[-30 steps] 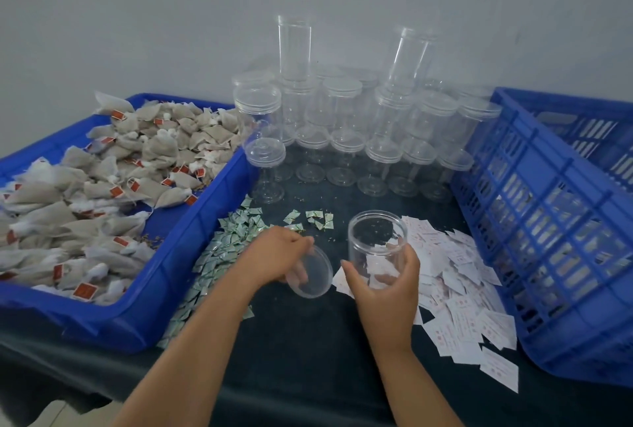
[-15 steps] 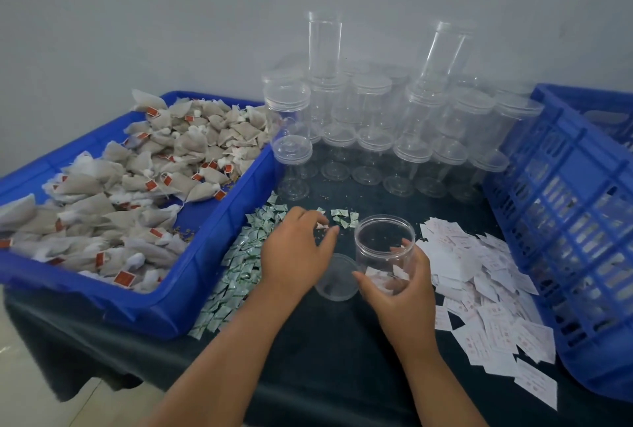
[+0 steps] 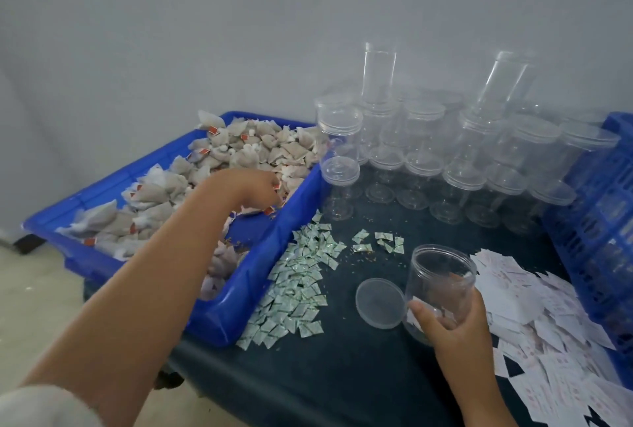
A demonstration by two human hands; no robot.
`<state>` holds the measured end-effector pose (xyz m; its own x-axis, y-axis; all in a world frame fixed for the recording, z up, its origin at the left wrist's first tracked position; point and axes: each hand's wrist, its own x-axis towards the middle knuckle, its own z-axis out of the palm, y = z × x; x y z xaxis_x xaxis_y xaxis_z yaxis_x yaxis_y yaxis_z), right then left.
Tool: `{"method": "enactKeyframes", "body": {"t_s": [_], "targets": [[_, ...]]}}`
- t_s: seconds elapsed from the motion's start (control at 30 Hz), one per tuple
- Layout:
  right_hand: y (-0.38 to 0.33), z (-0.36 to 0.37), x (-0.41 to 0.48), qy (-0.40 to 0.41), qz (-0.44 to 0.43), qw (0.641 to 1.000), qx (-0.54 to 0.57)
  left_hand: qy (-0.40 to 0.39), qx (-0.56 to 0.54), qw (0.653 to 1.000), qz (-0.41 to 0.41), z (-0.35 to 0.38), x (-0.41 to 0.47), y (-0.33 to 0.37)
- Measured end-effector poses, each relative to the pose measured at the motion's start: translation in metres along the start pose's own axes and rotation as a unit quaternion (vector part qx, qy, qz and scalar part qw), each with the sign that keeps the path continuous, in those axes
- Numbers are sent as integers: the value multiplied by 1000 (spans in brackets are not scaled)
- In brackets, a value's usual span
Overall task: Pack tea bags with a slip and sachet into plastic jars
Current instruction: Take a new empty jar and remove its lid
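My right hand (image 3: 450,322) grips an open clear plastic jar (image 3: 442,276) standing on the dark table, with a white slip visible inside it. The jar's clear lid (image 3: 379,302) lies flat just left of it. My left hand (image 3: 248,188) reaches into the blue tray (image 3: 239,293) at the left, fingers curled down among the grey tea bags (image 3: 253,145) with red tags. Whether it holds a bag is hidden. A heap of small green sachets (image 3: 298,282) lies between tray and jar. White paper slips (image 3: 534,310) are piled at the right.
Several lidded empty clear jars (image 3: 462,159) stand stacked at the back against the grey wall. A blue slatted crate (image 3: 603,221) stands at the right edge. A few loose sachets (image 3: 380,241) and tea crumbs lie behind the open jar.
My left hand set the lid down beside the jar, then moved left and away into the tea bag tray. My right hand stayed on the jar.
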<state>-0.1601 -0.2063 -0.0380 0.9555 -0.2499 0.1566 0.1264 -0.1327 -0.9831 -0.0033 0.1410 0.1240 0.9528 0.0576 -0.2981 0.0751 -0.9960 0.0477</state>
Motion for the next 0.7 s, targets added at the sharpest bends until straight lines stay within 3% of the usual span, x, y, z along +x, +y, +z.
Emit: {"method": "enactKeyframes", "body": {"t_s": [0.1,0.33,0.5,0.7], "targets": [[1,3,0,-8,7,1000,5,9,16,1000,-6,21,45,-7],[9,5,6,1,55,998,-21,58,-81,994,36,62,104,8],[9,9,13,-32,57,996,-54,76,24,997,13,47,130,15],[12,10,20,-30,71,995,-56,85,14,996,37,21,170,21]]}}
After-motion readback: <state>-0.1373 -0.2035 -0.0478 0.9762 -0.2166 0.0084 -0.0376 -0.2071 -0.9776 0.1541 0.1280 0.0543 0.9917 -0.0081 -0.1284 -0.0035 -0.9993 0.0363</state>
